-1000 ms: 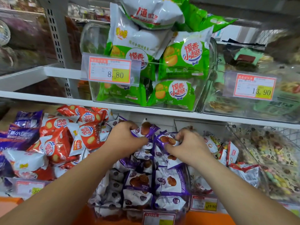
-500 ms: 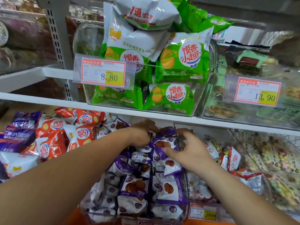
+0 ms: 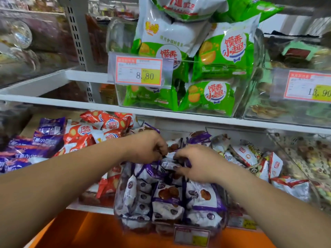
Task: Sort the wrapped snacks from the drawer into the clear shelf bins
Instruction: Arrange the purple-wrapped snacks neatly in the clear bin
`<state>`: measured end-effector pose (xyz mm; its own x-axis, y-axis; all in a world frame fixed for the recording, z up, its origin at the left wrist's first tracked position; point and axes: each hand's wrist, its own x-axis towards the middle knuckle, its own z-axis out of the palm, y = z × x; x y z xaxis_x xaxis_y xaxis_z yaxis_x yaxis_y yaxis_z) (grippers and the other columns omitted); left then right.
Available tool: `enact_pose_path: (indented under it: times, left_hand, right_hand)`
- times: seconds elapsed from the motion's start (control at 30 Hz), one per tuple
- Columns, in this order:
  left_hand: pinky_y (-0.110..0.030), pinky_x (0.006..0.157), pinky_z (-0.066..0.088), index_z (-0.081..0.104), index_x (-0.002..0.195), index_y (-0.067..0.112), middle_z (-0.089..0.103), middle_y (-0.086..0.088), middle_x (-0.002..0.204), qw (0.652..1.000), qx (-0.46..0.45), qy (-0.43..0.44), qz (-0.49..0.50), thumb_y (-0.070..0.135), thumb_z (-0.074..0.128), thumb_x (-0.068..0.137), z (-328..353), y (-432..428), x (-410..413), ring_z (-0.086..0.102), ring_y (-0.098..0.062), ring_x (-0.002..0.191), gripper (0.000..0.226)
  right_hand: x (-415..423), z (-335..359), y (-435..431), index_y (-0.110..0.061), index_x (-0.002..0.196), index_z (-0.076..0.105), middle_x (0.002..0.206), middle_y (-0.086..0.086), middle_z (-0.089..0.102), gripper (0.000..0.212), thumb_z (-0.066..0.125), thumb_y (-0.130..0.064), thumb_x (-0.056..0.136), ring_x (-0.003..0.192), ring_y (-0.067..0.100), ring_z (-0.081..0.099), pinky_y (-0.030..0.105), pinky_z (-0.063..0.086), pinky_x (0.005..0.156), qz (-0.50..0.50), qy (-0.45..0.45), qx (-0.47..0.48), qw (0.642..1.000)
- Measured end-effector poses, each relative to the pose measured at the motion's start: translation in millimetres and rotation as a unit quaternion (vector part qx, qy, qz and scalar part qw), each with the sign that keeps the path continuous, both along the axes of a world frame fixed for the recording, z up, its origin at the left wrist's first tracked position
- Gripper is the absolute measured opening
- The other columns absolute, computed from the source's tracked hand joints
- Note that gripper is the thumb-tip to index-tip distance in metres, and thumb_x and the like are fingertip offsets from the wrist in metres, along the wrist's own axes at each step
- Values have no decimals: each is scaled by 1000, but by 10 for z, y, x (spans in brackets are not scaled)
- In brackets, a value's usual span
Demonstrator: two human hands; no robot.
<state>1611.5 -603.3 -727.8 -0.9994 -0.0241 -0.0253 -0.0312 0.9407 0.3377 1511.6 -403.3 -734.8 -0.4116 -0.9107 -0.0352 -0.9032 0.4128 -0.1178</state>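
My left hand [image 3: 149, 147] and right hand [image 3: 195, 166] have drawn nearly together, both pinching purple packets [image 3: 169, 162] in the clear bin [image 3: 119, 199], at 6 o'clock from the green packs [image 3: 222, 56]. This batch is settling in, I judge.

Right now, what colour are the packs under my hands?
The packs are purple and white; head view shows them best.

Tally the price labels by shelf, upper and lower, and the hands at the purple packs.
Upper-shelf price labels: 2 (8.80 label, 13.90 label)
Lower-shelf price labels: 2 (front label on the purple packs' bin, yellow-cornered label to its right)
Hands gripping purple packs: 2 (left hand, right hand)
Total: 6
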Motion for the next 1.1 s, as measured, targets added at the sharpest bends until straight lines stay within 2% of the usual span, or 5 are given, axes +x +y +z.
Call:
enact_pose_path:
  times: [0.2,0.37,0.6,1.0,1.1]
  left_hand:
    - [-26,86,55,79,108,29,76,12,108,997,-28,-46,-63,17,72,89,-60,174,-271,67,-4,92,24]
    - [-27,85,51,68,125,33,67,9,122,978,-84,-169,-91,39,78,87,-169,170,-367,60,-9,96,40]
    - [-34,112,42,75,108,34,49,21,150,973,-26,-216,-79,61,83,73,-55,-129,-61,46,-4,136,45]
    - [-28,90,54,79,91,32,71,19,115,995,41,-60,-72,32,80,86,13,-151,100,65,3,103,5]
    - [-30,86,55,75,100,38,68,21,109,996,-6,-66,-58,48,79,82,103,-223,194,64,2,96,22]
  right_hand:
    - [-273,-19,114,-39,104,63,83,-12,69,24,77,-31,86,80,10,65,38,55,80,-16,-118,-75,990]
    - [-350,-188,234,-37,114,66,99,-19,66,36,81,-46,81,99,0,61,34,52,90,-3,-143,-135,980]
    - [-355,-195,157,-36,105,71,105,-15,64,28,70,-55,86,107,11,57,38,50,94,34,-52,-103,993]
    - [-142,13,-78,-34,102,72,95,-15,71,11,70,-35,91,84,6,62,34,54,80,-16,-66,-169,983]
    - [-13,35,-227,-32,96,72,95,-14,70,10,75,-34,87,85,9,65,36,56,82,-11,-127,-148,981]
